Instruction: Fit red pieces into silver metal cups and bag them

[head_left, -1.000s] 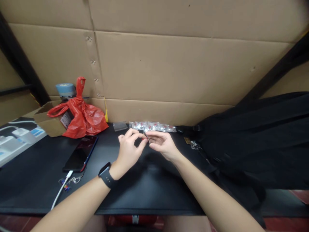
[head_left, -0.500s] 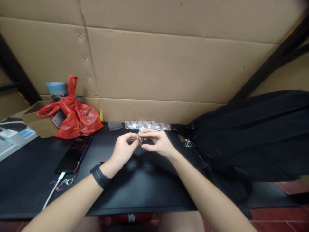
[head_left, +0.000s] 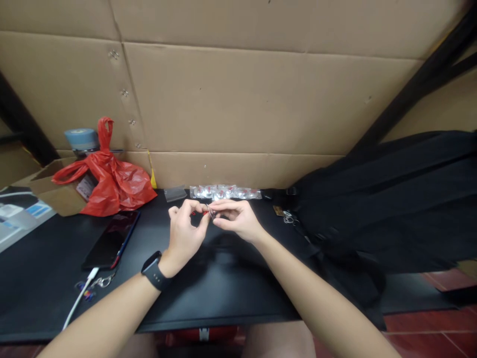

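Observation:
Above the black desk, my left hand [head_left: 185,231] and my right hand [head_left: 241,222] meet at the fingertips. Between them is a thin metal ring [head_left: 210,213], tilted on edge and pinched by my right thumb and fingers. My left thumb and forefinger are closed on a small red piece [head_left: 204,213] right beside the ring; its exact kind is too small to tell. Behind the hands, along the cardboard wall, lies a row of small clear packets [head_left: 225,192] with silvery and red contents. A dark watch [head_left: 154,271] is on my left wrist.
At left are a phone [head_left: 112,241] with a white charging cable [head_left: 80,298], a tied red plastic bag [head_left: 115,184], an open cardboard box [head_left: 55,191] and a white power strip [head_left: 22,228]. A black backpack [head_left: 391,204] fills the right. Near it lie some metal rings [head_left: 288,218].
A red piece now shows at my left fingertips, and the left fingers have turned and opened out a little. The ring has tilted. The whole view has shifted slightly.

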`<state>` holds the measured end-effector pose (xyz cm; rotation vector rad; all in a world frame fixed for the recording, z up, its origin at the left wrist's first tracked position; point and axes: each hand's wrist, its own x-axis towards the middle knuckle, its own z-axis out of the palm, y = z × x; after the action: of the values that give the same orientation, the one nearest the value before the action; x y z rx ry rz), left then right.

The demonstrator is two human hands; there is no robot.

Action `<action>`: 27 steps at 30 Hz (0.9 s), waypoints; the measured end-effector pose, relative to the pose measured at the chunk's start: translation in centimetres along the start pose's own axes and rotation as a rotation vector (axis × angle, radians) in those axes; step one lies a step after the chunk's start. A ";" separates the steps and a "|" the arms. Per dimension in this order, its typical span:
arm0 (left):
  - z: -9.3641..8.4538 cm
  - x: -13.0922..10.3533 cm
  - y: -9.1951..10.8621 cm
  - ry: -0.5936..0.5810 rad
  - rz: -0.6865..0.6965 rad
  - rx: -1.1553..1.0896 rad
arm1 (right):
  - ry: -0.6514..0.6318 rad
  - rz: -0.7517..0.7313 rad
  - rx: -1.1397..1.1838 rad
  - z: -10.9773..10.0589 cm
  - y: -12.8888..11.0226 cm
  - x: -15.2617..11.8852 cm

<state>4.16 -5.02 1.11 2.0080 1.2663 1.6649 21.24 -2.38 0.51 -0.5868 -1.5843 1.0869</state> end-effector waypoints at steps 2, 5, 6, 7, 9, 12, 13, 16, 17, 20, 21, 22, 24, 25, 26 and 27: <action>-0.1 0.0 0.2 0.018 0.014 0.045 | 0.022 0.006 0.033 0.2 0.0 0.0; 0.0 0.2 0.1 -0.035 -0.070 -0.153 | 0.028 -0.021 0.012 0.2 0.1 0.0; 0.1 0.3 -0.1 -0.076 -0.101 -0.227 | 0.027 -0.031 -0.008 0.1 0.1 0.0; 0.1 0.4 -0.3 -0.121 -0.125 -0.278 | 0.027 -0.038 -0.029 0.0 0.1 0.0; 0.2 0.6 -0.7 -0.199 -0.155 -0.304 | 0.030 -0.040 -0.062 -0.3 0.1 0.0; 0.2 0.8 -1.2 -0.229 -0.179 -0.280 | 0.041 -0.040 -0.079 -0.4 0.3 0.1; 0.2 0.8 -1.3 -0.231 -0.179 -0.281 | 0.044 -0.046 -0.078 -0.4 0.4 0.1; 0.1 0.7 -1.2 -0.227 -0.161 -0.327 | 0.046 -0.061 -0.078 -0.4 0.3 0.1; 0.1 0.7 -1.0 -0.216 -0.165 -0.350 | 0.044 -0.060 -0.081 -0.4 0.3 0.1; -0.1 0.8 -0.6 -0.181 -0.211 -0.391 | 0.034 -0.048 -0.081 -0.3 0.0 0.1; -0.1 0.9 -0.4 -0.183 -0.231 -0.400 | 0.027 -0.041 -0.073 -0.4 -0.1 0.1; -0.2 1.0 -0.3 -0.194 -0.251 -0.418 | 0.017 -0.033 -0.063 -0.4 -0.2 0.1; -0.2 1.1 -0.3 -0.231 -0.301 -0.479 | -0.007 -0.005 -0.044 -0.5 -0.4 0.1; -0.2 1.2 -0.4 -0.249 -0.324 -0.510 | -0.015 0.015 -0.035 -0.6 -0.4 0.1; -0.1 1.3 -0.5 -0.260 -0.342 -0.532 | -0.017 0.039 -0.026 -0.6 -0.5 0.2; -0.1 1.3 -0.6 -0.263 -0.352 -0.544 | -0.015 0.063 -0.017 -0.6 -0.5 0.2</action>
<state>3.77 -3.72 1.61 1.5134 0.8856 1.3382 21.87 -2.25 1.04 -0.6452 -1.5981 1.1285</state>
